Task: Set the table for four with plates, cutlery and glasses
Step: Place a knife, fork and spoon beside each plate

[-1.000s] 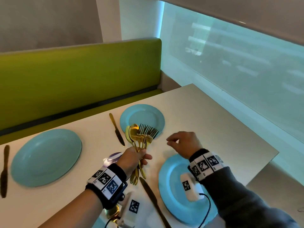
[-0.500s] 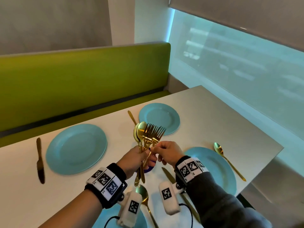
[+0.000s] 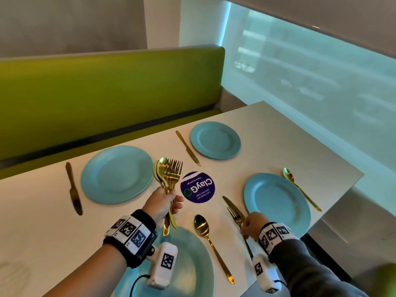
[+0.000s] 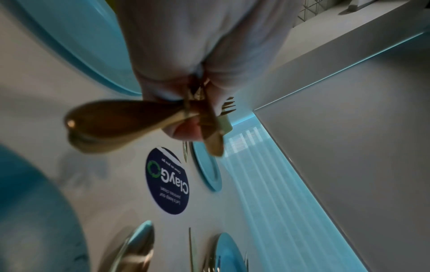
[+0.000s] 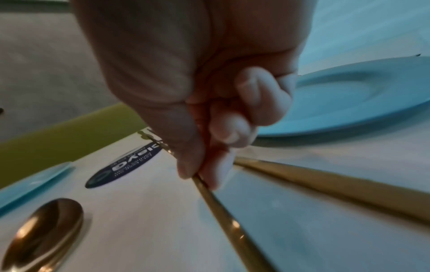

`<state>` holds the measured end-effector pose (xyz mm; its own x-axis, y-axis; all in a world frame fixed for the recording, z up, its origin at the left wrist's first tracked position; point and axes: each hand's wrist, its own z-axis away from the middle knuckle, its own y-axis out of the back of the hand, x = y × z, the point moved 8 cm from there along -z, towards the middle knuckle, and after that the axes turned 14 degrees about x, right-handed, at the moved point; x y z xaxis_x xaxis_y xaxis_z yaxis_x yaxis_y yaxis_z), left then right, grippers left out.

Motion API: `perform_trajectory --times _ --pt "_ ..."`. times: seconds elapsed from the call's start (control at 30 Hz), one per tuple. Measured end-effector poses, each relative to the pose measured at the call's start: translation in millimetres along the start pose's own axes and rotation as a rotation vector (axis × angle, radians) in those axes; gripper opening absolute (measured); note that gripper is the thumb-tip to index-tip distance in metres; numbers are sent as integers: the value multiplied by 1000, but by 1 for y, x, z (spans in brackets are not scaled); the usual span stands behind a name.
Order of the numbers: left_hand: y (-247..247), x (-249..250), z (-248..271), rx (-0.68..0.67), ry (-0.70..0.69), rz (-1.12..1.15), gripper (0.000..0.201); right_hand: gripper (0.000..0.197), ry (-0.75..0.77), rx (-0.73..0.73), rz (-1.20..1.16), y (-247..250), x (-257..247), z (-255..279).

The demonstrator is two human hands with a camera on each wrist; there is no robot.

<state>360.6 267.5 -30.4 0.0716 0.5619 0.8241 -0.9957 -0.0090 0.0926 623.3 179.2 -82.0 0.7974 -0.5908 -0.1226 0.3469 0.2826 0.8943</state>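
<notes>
- The head view takes in the whole white table (image 3: 137, 230): four blue plates, one near each corner, and a round dark sticker (image 3: 197, 187) at the middle.
- The left hand (image 3: 164, 203) is fisted round a bundle of gold forks and spoons (image 3: 168, 175), held upright above the table just left of the sticker.
- The left wrist view shows what the head view hides: the handle ends (image 4: 215, 141) poke out under the curled fingers (image 4: 186, 131).
- The right hand (image 3: 254, 225) pinches a single fork (image 3: 234, 214). From the head view, the fork lies close beside a gold knife (image 3: 230, 203) left of the near-right plate (image 3: 276, 201).
- Only the right wrist view shows the pinch itself: thumb and forefinger (image 5: 216, 174) close on the fork's handle (image 5: 232, 226), low over the table with the knife handle (image 5: 337, 185) alongside.
- A spoon (image 3: 211, 243) lies between the nearest plate (image 3: 192, 266) and the fork.
- Another spoon (image 3: 300, 188) lies close to the right edge, beyond the near-right plate.
- Both far plates have a knife on their left; the far-left one (image 3: 74, 189) has bare table between it and the left edge.
</notes>
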Motion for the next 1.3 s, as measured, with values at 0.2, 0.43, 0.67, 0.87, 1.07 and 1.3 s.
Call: perform_trajectory --times 0.2,0.43,0.67,0.87,1.07,1.3 --pt "15 -20 4 23 8 4 14 29 9 112 38 -8 -7 -15" --pt "24 -27 18 66 68 68 16 25 12 111 54 -18 -3 -25" --pt "15 -28 36 52 90 122 16 31 82 120 39 -9 -9 -21" --pt "18 -34 46 47 94 184 15 23 273 153 -346 32 -76 28" --pt "24 -32 63 -72 16 63 10 20 438 56 -643 14 -161 101" --pt "90 -57 85 -106 21 -4 16 20 329 39 -772 -33 -190 146"
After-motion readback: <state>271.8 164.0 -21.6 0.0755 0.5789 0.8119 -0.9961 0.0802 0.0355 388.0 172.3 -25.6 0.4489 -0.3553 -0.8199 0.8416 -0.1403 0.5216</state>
